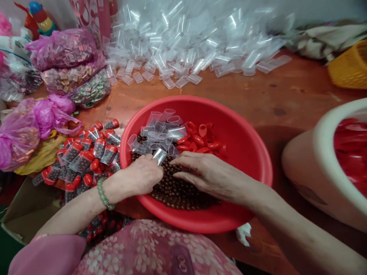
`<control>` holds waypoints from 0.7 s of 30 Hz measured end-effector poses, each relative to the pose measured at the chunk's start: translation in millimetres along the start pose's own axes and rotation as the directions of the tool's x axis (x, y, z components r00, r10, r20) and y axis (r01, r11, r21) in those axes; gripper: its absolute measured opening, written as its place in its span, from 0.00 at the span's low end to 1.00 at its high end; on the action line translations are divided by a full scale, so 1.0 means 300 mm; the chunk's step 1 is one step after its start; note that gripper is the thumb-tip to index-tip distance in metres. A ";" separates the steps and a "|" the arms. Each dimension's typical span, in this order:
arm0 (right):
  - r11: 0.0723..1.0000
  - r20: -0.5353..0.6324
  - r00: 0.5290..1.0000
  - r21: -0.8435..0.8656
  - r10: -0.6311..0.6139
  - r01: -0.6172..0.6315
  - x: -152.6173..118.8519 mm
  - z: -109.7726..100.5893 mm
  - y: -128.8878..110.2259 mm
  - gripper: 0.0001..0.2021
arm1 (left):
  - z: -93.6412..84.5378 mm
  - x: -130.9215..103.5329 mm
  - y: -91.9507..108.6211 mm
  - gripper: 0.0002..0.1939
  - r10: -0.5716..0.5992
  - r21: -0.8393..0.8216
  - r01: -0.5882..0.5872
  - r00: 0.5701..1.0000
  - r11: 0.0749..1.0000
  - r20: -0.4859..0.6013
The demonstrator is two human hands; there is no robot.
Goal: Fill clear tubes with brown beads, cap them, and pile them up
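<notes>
A wide red basin (252, 137) stands in front of me. Brown round beads (183, 191) lie heaped in its near part, clear plastic tubes (157, 133) at its far left, and red caps (200, 141) behind the beads. My left hand (145, 173), with a green bead bracelet (103, 194) at the wrist, is closed around a clear tube (159, 156) tilted over the beads. Just right of it, my right hand (197, 170) reaches over the beads with thumb and fingers apart; nothing shows between them.
Filled, red-capped tubes (83, 156) are piled left of the basin, above a cardboard box (25, 210). Pink bags (65, 49) stand at back left. A large heap of clear tubes (183, 49) lies along the wall. A pale bucket (304, 164) of red pieces stands right, a yellow basket (349, 67) behind.
</notes>
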State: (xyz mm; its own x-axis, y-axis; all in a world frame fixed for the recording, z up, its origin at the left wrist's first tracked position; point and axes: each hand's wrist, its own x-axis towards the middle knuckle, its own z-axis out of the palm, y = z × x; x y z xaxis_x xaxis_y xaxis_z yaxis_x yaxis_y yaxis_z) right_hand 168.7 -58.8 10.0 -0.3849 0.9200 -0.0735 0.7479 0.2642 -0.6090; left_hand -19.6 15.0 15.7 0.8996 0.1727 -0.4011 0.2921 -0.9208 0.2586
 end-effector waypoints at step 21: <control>0.998 0.088 0.994 0.023 0.063 -0.066 -0.059 0.026 -0.001 0.09 | -0.014 -0.088 0.007 0.25 -0.094 -0.335 -0.014 0.947 0.942 -0.306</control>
State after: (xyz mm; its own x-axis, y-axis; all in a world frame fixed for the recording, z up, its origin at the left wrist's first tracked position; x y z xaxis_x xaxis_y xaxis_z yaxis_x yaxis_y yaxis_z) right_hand 171.1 -77.5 5.2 -0.3830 0.9058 -0.1812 0.7588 0.1966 -0.6209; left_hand -41.2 10.0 30.5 0.9240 0.3576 -0.1358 0.3712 -0.7529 0.5434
